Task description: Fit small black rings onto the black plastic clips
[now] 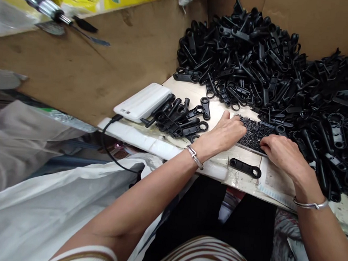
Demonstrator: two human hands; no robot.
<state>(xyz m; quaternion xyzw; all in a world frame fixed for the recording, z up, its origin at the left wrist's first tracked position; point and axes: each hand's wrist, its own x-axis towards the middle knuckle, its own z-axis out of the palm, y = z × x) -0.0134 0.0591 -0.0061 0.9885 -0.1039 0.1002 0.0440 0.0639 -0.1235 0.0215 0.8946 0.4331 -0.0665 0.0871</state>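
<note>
Right hand (281,153) and left hand (225,133) curled at grains (253,133), grips hidden; heap (245,52) stood large, I judged much left

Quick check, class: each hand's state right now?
Left hand: curled beside the small black pieces; grip cannot be told.
Right hand: curled at their opposite side; grip cannot be told.

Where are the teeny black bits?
In the head view, right of centre, the teeny black bits lie between the left hand and the right hand, near the big black heap.
</note>
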